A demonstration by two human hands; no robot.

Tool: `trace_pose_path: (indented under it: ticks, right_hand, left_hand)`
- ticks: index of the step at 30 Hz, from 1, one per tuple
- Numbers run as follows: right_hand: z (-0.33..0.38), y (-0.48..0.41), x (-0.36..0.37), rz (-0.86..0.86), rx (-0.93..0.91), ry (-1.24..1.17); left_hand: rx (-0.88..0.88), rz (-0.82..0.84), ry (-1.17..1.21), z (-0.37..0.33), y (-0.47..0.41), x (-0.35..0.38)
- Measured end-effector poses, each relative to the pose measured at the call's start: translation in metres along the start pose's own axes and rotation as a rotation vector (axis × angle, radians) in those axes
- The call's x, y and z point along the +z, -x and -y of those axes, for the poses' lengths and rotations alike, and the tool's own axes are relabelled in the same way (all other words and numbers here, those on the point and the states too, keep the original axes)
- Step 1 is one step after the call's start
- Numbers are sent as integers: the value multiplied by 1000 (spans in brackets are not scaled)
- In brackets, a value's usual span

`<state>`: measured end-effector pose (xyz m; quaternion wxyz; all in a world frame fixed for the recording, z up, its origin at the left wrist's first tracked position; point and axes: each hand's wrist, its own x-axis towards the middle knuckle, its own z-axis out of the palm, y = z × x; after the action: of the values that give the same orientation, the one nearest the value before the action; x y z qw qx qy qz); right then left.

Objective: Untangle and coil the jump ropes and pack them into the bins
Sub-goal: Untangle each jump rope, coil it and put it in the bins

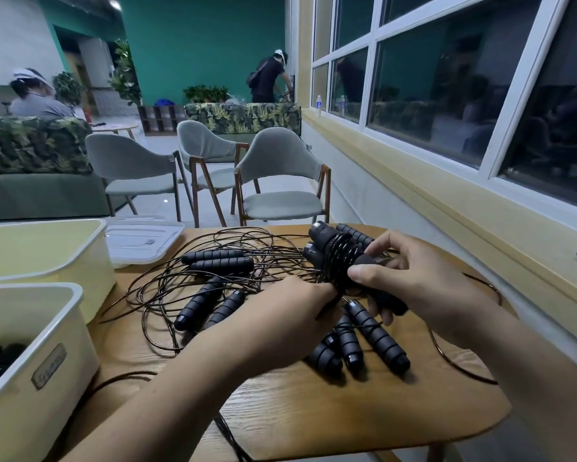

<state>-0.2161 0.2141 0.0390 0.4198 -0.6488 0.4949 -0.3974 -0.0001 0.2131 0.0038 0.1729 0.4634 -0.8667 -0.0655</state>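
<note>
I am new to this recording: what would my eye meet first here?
At centre, the right hand grips a bundle of black foam handles wound with cord, and the left hand holds that cord beside it. Behind, a tangle of thin brown cords covers the wooden table; cream bins stand left.

A rope pile [187,288] lies in the middle of the table [314,411]. A back pair of handles [220,260] lies side by side at the far side of the pile. A front pair of handles [210,308] lies at its near side. To the right, some loose handles [370,341] lie close together. A bundle of handles [334,255] is up above them. On the left, the near bin [47,378] stands in front of the far bin [47,255]. A lid [140,241] lies right of the far bin. Chairs [280,181] stand behind the table. A ledge [447,208] runs along the right.
</note>
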Motion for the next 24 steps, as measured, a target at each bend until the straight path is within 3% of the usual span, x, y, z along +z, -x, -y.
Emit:
trace_pose_path:
  ticks: [3, 8, 12, 19, 24]
  right_hand:
    - [-9, -2, -1, -34, 3, 129]
    - [-11, -3, -4, 30, -19, 128]
    - [-10, 1, -2, 165, 16, 276]
    - [-1, 6, -12, 399, 87, 244]
    - [1, 11, -12, 604, 128, 163]
  left_hand:
    - [83, -71, 29, -1, 1, -4]
    - [107, -208, 72, 6, 0, -14]
    - [160, -279, 51, 9, 1, -17]
    - [152, -429, 169, 14, 5, -30]
    - [205, -378, 353, 18, 1, -25]
